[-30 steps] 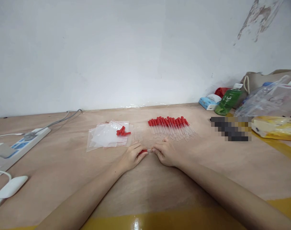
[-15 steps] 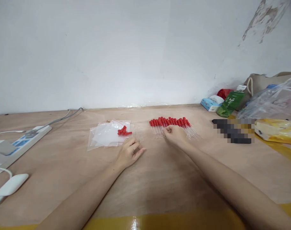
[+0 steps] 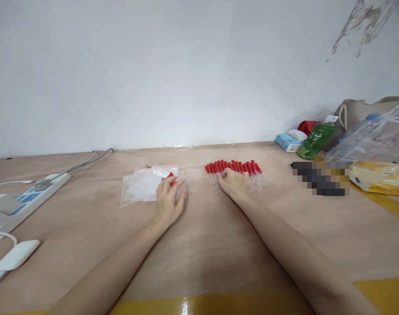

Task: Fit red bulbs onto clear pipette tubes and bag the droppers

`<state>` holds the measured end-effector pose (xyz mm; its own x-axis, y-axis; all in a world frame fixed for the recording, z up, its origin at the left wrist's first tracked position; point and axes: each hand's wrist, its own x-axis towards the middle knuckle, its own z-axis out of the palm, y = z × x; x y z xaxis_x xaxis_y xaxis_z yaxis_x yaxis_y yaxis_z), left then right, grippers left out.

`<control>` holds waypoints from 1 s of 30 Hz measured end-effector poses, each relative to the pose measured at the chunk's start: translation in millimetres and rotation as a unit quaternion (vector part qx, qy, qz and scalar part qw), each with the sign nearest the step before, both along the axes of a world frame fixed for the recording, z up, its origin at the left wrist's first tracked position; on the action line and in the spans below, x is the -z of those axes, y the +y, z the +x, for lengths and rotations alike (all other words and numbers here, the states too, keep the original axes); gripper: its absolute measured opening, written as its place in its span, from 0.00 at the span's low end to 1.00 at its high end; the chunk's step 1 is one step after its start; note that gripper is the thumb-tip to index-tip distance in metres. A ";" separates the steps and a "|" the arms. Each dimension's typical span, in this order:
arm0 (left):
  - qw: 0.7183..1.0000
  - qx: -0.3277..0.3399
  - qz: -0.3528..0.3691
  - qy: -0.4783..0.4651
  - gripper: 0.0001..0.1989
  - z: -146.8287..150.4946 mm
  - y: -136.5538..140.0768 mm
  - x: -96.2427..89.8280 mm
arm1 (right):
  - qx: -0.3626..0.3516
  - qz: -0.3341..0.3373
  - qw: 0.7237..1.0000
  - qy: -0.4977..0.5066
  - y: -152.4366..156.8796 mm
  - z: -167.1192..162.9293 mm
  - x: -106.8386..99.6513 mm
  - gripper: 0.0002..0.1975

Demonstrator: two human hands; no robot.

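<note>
In the middle of the table point(image 3: 204, 249), the left hand point(image 3: 169, 200) is held with thumb and fingers parted, and the red caps point(image 3: 170, 175) on the bags point(image 3: 142, 184), at its 12 o'clock, are partly covered by it. At its 2 o'clock the loose tubes point(image 3: 192, 183) are laid side by side, their long axes pointed roughly 12 to 6; from the right hand point(image 3: 234, 180), set farther off, they are found at 9. Its fingers are bent over the capped tubes point(image 3: 236, 164), slanted about 11 to 5; whether any is gripped cannot be told.
</note>
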<state>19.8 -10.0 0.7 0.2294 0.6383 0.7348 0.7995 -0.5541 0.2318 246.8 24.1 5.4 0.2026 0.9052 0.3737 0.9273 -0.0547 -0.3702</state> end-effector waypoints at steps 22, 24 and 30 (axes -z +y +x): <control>0.994 -0.022 -0.107 0.024 0.09 17.4 44.9 7.6 | -0.044 -0.112 0.993 0.010 5.0 -58.3 -9.6 0.13; 0.992 -0.039 -0.114 0.036 0.09 19.4 42.7 5.8 | -0.037 -0.118 0.992 0.007 7.7 -56.7 -9.9 0.12; 0.988 -0.064 -0.105 0.093 0.10 16.9 41.7 4.7 | -0.034 -0.121 0.992 -0.018 11.9 -60.9 -7.6 0.11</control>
<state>36.7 31.7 -3.9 0.2556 0.8043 0.5364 0.8992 -0.4015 0.1737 185.8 36.0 13.0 0.1285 0.9805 0.1489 0.9444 -0.0752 -0.3202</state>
